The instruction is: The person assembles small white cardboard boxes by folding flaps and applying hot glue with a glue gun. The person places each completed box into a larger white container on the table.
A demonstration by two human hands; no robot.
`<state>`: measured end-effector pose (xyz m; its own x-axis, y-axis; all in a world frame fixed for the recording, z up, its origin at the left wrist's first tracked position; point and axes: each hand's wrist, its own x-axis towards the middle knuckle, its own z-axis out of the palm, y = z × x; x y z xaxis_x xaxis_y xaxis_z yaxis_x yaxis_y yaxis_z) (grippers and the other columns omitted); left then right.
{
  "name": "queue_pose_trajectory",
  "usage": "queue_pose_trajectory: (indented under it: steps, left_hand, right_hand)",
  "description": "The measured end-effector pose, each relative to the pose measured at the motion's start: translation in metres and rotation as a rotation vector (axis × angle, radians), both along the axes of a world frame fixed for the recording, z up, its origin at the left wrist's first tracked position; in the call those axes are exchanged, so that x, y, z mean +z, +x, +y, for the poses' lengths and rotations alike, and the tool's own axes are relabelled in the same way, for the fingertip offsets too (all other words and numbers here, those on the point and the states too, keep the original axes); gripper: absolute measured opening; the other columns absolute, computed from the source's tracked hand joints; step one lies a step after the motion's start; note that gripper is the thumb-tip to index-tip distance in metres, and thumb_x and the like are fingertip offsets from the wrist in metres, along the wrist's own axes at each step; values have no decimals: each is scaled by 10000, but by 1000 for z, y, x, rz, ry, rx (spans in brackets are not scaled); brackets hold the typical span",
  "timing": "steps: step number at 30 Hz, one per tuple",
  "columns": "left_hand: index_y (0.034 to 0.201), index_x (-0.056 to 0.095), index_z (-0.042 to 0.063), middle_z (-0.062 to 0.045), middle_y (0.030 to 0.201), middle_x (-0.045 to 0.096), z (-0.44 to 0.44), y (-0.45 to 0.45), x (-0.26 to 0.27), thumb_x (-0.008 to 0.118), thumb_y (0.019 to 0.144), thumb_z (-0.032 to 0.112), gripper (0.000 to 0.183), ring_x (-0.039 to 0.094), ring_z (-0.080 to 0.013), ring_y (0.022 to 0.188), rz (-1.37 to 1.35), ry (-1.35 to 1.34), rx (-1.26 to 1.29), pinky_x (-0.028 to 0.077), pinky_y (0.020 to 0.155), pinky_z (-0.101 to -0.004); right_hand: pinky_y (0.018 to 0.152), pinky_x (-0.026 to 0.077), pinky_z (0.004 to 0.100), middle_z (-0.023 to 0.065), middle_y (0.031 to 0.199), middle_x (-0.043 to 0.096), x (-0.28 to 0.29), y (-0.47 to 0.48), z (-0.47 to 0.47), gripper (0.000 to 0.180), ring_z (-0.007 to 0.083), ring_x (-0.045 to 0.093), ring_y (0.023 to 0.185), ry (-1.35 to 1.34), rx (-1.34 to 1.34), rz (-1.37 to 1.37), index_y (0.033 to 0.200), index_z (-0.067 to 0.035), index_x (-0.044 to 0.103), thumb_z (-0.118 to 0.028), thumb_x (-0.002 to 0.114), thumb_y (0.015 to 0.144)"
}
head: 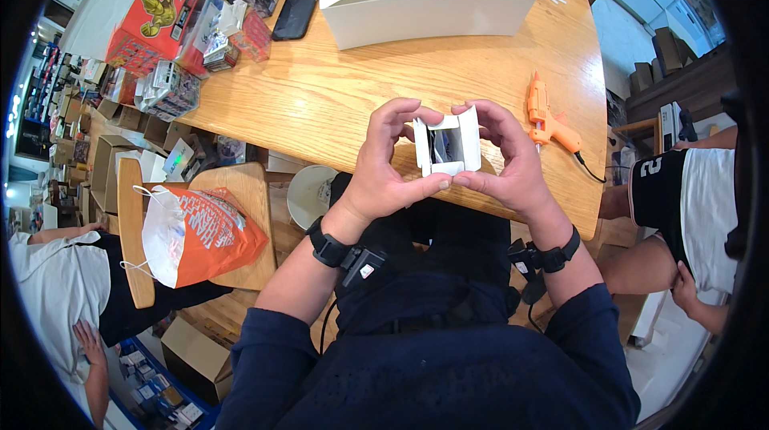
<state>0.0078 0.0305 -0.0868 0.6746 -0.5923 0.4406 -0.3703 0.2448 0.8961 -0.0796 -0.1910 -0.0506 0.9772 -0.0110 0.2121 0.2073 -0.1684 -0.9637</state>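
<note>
Between my two hands is a small white cardboard box (456,151), its end flaps spread and its opening turned up toward me. Something dark shows inside it, too shaded to make out. My left hand (390,160) grips the box's left side, the thumb at the near edge. My right hand (510,154) holds the right side, its thumb beside the left one. Both hands are above the near edge of the wooden table (336,99). To the right of them an orange hot glue gun (547,115) lies on the tabletop, its black cord running off the edge.
At the table's far side stands a long white carton (426,18) with several small boxes. A black smartphone (296,11) and a red figure box (159,12) are to the left. An orange paper bag (210,238) rests on a wooden chair (240,178). People sit on both sides.
</note>
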Motion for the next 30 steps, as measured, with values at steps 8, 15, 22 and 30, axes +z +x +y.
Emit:
queue_pose_trajectory:
  steps: [8, 15, 22, 30]
  left_hand:
    - [1587, 336, 114, -168, 1452, 590, 3, 4, -3, 1019, 757, 251, 1084, 586, -273, 1347, 48, -35, -27, 506, 1134, -433]
    - [1562, 377, 108, -158, 1496, 573, 3, 2, -3, 1031, 740, 244, 1059, 566, -273, 1385, 22, -35, -6, 484, 1159, -433]
    - [1495, 477, 79, -131, 1490, 584, 2, 0, -2, 1044, 708, 296, 994, 601, -256, 1356, 48, -34, 19, 501, 1104, -412]
    - [1233, 561, 108, -115, 1360, 610, 2, 1, 8, 1068, 612, 438, 867, 607, -247, 1200, -146, 25, 151, 519, 961, -385]
  right_hand:
    - [1129, 499, 411, 164, 1521, 618, -3, 7, 0, 842, 303, 606, 1394, -195, 76, -138, 1551, -77, 579, -316, 945, 830]
    - [1129, 507, 424, 194, 1458, 629, -1, 6, 1, 709, 348, 632, 1339, -226, 83, -157, 1542, -86, 596, -278, 861, 912]
    - [1031, 543, 396, 152, 1436, 640, 10, 7, 5, 719, 298, 651, 1286, -273, 34, -110, 1518, -87, 599, -231, 851, 860]
    - [1059, 529, 393, 136, 1447, 624, 15, 5, -4, 663, 252, 621, 1309, -286, 24, -113, 1453, -39, 623, -257, 828, 861]
